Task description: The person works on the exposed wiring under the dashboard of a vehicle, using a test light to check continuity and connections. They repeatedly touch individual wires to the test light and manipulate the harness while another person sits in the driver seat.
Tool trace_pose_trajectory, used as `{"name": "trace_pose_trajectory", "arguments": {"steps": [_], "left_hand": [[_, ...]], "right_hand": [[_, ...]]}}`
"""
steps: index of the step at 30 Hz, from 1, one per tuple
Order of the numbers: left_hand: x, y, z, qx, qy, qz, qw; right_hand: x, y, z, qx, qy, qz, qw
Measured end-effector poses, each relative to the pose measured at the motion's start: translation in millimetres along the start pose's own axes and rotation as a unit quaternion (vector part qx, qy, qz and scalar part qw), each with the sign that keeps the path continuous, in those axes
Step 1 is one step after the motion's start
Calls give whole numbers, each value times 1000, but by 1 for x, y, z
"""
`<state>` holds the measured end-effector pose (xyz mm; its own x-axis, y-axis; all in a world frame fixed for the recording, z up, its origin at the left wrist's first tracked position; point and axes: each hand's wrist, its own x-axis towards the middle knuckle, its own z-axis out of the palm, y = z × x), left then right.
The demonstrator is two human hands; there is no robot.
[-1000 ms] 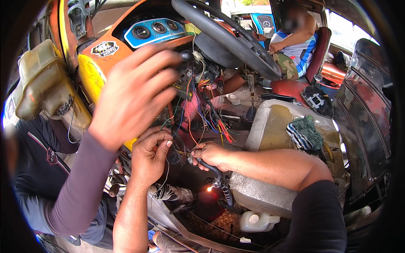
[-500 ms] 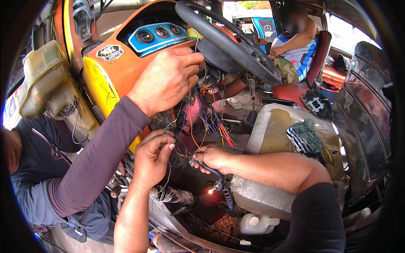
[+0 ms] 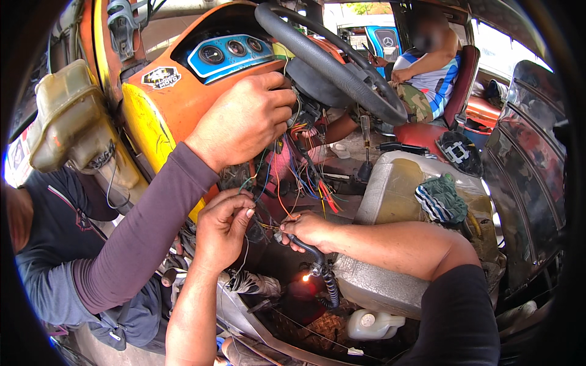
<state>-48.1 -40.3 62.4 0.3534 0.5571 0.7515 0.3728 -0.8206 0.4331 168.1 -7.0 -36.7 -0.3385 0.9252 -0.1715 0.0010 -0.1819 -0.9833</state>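
My left hand (image 3: pixel 223 229) is closed in a pinch on a thin wire (image 3: pixel 245 253), below the opened orange dashboard. Beside it, my right hand (image 3: pixel 308 230) wraps round a black cable (image 3: pixel 314 251) that curves down to a ribbed black sleeve (image 3: pixel 331 290). Thin yellowish wires reach the fingertips of that hand. A small lit bulb (image 3: pixel 306 277) glows just under the cable. Several coloured loose wires (image 3: pixel 299 174) hang above my hands. Over my left hand, a co-worker's hand (image 3: pixel 247 119) in a purple sleeve is curled near the steering column; its grip is hidden.
A black steering wheel (image 3: pixel 329 55) stands above the wires. To the right is a worn seat (image 3: pixel 390 201) with a green cloth (image 3: pixel 442 198) on it. A white jug (image 3: pixel 372 324) lies on the floor. A translucent tank (image 3: pixel 70 116) is at left. Another person (image 3: pixel 427 73) sits beyond.
The view has shifted very slightly. The co-worker's hand has lowered a little; my two hands hold nearly the same places.
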Motion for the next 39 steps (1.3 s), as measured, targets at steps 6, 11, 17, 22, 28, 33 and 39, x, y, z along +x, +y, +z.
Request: {"name": "trace_pose_trajectory", "arguments": {"steps": [6, 11, 17, 22, 28, 33, 39], "left_hand": [[2, 1, 0, 7, 1, 11, 1000], [1, 2, 0, -5, -2, 0, 1000], [0, -1, 1, -24, 7, 9, 1000], [-3, -4, 3, -5, -4, 10, 1000], [-8, -10, 6, -4, -31, -3, 1000], [-8, -11, 2, 6, -40, 2, 999], [-8, -8, 2, -20, -40, -17, 999]], "right_hand": [[1, 1, 0, 1, 2, -2, 1000], [2, 2, 0, -2, -5, -1, 1000], [3, 4, -1, 2, -5, -4, 1000], [2, 3, -1, 7, 3, -5, 1000], [-5, 0, -18, -46, 12, 45, 998], [-22, -13, -42, -41, 47, 67, 996], [-74, -57, -58, 5, 84, -12, 996]]}}
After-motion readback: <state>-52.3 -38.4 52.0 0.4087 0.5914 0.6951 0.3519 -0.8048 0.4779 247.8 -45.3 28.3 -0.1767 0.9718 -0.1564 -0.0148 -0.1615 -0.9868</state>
